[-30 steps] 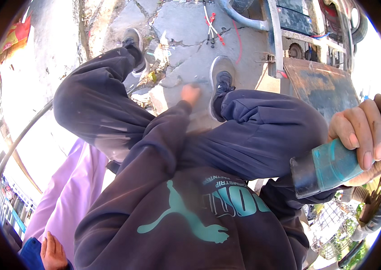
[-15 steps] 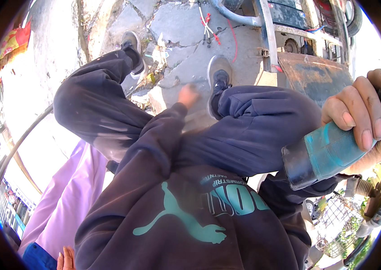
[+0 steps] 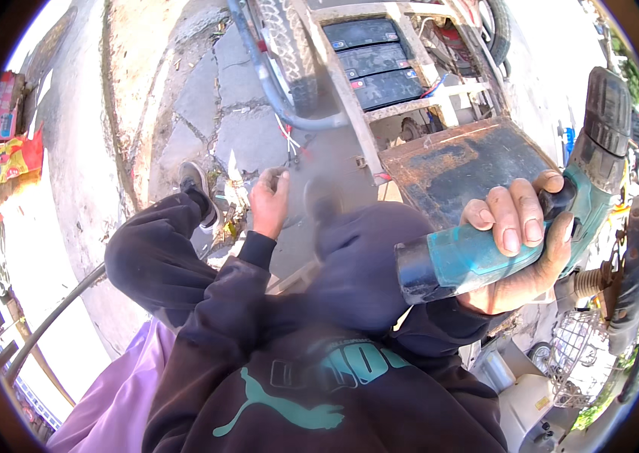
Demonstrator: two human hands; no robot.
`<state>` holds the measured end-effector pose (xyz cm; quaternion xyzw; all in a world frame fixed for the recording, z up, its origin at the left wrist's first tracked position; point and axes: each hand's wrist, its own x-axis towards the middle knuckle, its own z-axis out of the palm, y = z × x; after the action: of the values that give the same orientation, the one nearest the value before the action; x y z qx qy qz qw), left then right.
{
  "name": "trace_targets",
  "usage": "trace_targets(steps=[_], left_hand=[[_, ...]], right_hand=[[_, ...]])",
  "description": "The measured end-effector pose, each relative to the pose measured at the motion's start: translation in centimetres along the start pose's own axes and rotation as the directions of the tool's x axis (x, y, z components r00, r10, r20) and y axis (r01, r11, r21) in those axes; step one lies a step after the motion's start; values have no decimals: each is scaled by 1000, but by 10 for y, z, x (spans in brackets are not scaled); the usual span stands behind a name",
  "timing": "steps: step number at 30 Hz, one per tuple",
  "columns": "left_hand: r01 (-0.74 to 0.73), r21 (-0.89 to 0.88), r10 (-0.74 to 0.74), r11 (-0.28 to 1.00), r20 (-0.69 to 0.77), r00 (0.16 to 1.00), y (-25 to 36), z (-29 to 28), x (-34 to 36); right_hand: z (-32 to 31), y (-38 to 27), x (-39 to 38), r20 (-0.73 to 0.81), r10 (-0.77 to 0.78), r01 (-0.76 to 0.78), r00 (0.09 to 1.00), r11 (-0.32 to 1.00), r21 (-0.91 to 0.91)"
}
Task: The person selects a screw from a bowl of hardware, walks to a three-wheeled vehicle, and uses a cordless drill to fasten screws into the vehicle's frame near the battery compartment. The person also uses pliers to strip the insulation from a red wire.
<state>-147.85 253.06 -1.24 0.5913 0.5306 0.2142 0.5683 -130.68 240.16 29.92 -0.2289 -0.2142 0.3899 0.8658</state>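
Head cam: saw a treaded tyre [image 3: 294,57] and bent blue-grey tube [image 3: 323,122] up ahead, plus a rusty panel [image 3: 452,162] partly behind the right hand [image 3: 517,230]. Had that one clamped round a teal drill [image 3: 464,260], out to the right. Had the left hand [image 3: 268,205] well apart, half curled, honestly couldn't tell if holding anything. Spotted dark blocks [image 3: 380,65] packed inside a metal frame [image 3: 347,94].

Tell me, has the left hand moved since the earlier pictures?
Yes: the left hand has moved forward, now appearing nearer the curved blue-grey tube.
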Motion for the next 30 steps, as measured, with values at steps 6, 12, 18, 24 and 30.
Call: trace_targets(steps=[6,12,18,24,30], left_hand=[[-379,-39,373,925,287,882,178,55,62],[-677,84,555,731,502,663,211,200,138],[-621,237,478,747,458,749,197,265,144],[-617,203,387,761,621,682,198,264,146],[-458,53,346,887,580,737,178,267,154]], right_hand=[[1,-10,-19,-224,-228,175,948,956,-235],[-11,-9,-31,-310,-370,162,876,830,-533],[-22,-18,-30,-377,-381,155,844,847,-508],[-31,-22,-30,-346,-369,179,863,862,-473],[-35,-21,-31,-311,-331,170,891,878,-447]])
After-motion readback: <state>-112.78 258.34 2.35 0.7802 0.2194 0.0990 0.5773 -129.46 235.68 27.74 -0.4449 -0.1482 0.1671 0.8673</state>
